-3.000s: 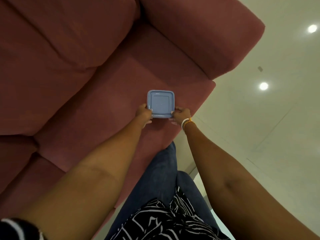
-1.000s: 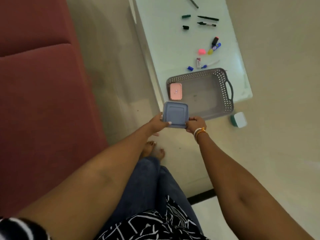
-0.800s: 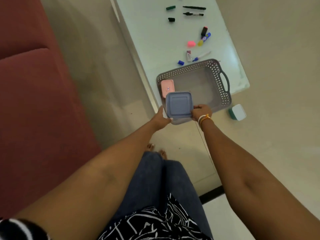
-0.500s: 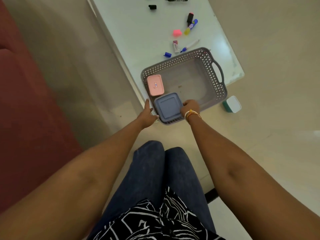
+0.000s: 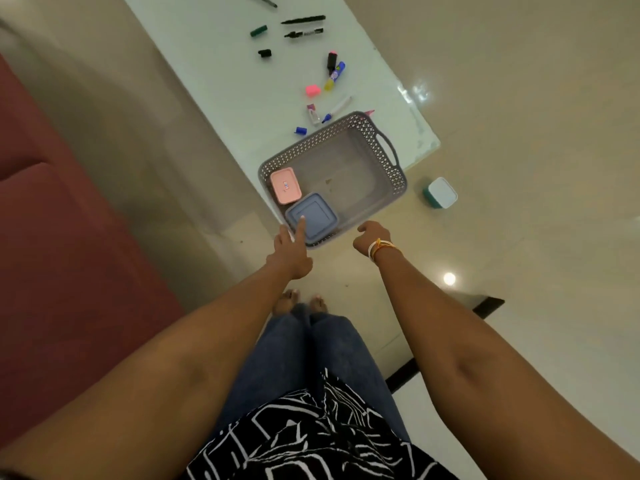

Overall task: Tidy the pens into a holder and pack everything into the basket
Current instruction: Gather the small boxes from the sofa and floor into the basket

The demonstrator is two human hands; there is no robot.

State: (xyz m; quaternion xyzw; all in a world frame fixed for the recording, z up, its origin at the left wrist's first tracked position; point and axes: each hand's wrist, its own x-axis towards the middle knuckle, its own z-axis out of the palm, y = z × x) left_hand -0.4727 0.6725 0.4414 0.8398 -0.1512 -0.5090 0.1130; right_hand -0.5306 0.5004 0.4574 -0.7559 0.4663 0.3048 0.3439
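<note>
Grey plastic basket [image 5: 388, 147] sits at 12 o'clock on the glass table [image 5: 221, 64], holding 2 boxes: pink box [image 5: 285, 186], blue box [image 5: 311, 218]. Left hand [image 5: 289, 249] open, forefinger over the blue lid; right hand [image 5: 372, 239] loosely curled, empty. Pens [image 5: 303, 19] lie scattered beyond.

A grey perforated basket [image 5: 388, 152] is set at the near end of the pale table, overhanging its edge. A pink lidded box [image 5: 285, 186] and a blue square lidded box [image 5: 313, 218] are laid flat in its near-left corner. Pens and caps [image 5: 334, 72] are scattered on the table beyond
</note>
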